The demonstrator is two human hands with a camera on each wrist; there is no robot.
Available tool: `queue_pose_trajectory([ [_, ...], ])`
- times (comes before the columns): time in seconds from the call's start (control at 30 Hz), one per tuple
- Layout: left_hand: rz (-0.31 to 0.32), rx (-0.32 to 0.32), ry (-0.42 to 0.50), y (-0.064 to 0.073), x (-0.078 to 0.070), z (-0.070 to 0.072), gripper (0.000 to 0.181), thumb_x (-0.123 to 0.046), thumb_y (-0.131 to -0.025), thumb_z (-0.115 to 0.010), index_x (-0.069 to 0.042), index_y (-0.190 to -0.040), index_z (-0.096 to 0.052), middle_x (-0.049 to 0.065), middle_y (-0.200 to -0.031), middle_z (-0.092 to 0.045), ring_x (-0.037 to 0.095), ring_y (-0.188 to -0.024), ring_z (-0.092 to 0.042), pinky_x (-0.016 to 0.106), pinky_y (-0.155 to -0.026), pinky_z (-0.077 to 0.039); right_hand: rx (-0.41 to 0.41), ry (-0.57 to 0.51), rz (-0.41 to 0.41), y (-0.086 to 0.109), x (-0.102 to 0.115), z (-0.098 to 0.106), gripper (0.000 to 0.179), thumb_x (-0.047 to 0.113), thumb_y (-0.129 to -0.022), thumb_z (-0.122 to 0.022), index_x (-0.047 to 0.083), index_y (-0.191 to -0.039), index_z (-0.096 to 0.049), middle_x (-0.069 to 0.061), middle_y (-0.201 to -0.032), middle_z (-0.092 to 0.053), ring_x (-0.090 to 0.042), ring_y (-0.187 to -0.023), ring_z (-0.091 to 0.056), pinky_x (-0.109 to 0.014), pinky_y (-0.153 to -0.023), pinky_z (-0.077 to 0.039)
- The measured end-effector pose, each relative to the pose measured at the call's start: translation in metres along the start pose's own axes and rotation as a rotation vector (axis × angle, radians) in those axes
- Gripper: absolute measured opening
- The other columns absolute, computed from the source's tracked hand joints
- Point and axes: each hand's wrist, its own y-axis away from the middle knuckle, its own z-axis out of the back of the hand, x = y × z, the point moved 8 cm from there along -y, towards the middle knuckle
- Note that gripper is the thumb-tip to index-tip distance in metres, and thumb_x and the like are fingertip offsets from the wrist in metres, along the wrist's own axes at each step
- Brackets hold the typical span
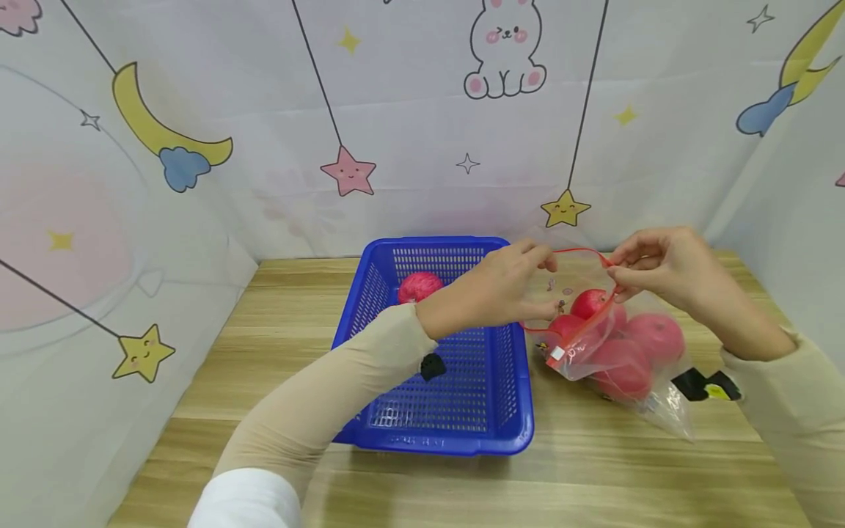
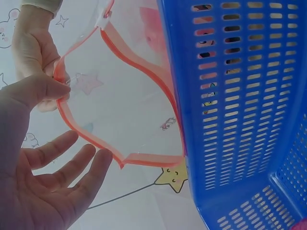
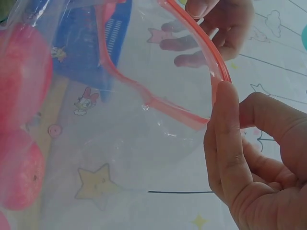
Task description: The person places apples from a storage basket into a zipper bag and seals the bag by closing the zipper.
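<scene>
A clear zip bag (image 1: 597, 345) with a red-edged mouth stands on the table, holding several red apples (image 1: 623, 367). My right hand (image 1: 667, 268) pinches the right side of its red zip edge between thumb and fingers. At the left side of the mouth is my left hand (image 1: 505, 286), its thumb and fingers spread apart and its fingertips right at the red rim (image 2: 86, 136). The mouth gapes between both hands. In the right wrist view, the left hand (image 3: 225, 28) shows partly through the clear plastic.
A blue slatted basket (image 1: 436, 442) stands directly left of the bag, under my left forearm. One red apple (image 1: 420, 286) lies in its far part. Behind the wooden table (image 1: 297, 301) hangs a white cloth (image 1: 422, 110) printed with stars, moons and a rabbit.
</scene>
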Motion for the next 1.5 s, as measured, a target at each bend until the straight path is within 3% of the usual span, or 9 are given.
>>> queue_pose_trajectory([
  [0.27, 0.025, 0.006, -0.008, 0.009, 0.007, 0.005, 0.041, -0.037, -0.092, -0.07, -0.009, -0.119, -0.059, 0.004, -0.117, -0.058, 0.012, -0.092, -0.057, 0.026, -0.089, -0.046, -0.006, 0.021, -0.002, -0.001, 0.0, -0.001, 0.013, -0.005, -0.089, -0.069, -0.013, -0.099, -0.064, -0.002, -0.079, -0.07, -0.019, -0.06, -0.07, -0.028, -0.061, -0.059],
  [0.57, 0.046, 0.016, -0.022, 0.014, 0.015, 0.012, 0.043, -0.031, -0.091, -0.072, -0.007, -0.124, -0.058, 0.006, -0.121, -0.059, 0.016, -0.108, -0.055, 0.028, -0.094, -0.045, -0.002, 0.02, -0.002, -0.002, -0.003, -0.002, 0.014, -0.005, -0.089, -0.069, -0.013, -0.099, -0.064, 0.0, -0.079, -0.07, -0.019, -0.06, -0.07, -0.029, -0.06, -0.059],
  [1.07, 0.146, 0.08, -0.084, 0.034, 0.042, 0.014, 0.041, -0.036, -0.092, -0.069, -0.011, -0.123, -0.058, 0.004, -0.117, -0.058, 0.016, -0.1, -0.056, 0.031, -0.089, -0.048, 0.019, 0.018, -0.022, -0.004, -0.004, -0.005, 0.016, -0.003, -0.09, -0.07, -0.013, -0.101, -0.064, -0.002, -0.079, -0.07, -0.019, -0.061, -0.07, -0.031, -0.06, -0.059],
  [1.27, 0.146, 0.072, -0.091, 0.042, 0.053, 0.014, 0.04, -0.034, -0.092, -0.069, -0.009, -0.121, -0.06, 0.005, -0.118, -0.06, 0.017, -0.104, -0.057, 0.032, -0.092, -0.047, 0.027, 0.005, -0.03, -0.004, -0.005, -0.007, 0.018, -0.003, -0.09, -0.07, -0.014, -0.102, -0.064, -0.003, -0.079, -0.07, -0.019, -0.061, -0.07, -0.032, -0.059, -0.059],
  [1.5, 0.208, 0.121, -0.117, 0.054, 0.069, 0.012, 0.042, -0.034, -0.092, -0.069, -0.008, -0.123, -0.061, 0.006, -0.117, -0.06, 0.019, -0.106, -0.056, 0.035, -0.097, -0.046, 0.039, 0.006, -0.029, -0.003, -0.005, -0.009, 0.018, -0.003, -0.089, -0.071, -0.014, -0.102, -0.065, -0.011, -0.081, -0.069, -0.02, -0.061, -0.07, -0.034, -0.059, -0.059],
])
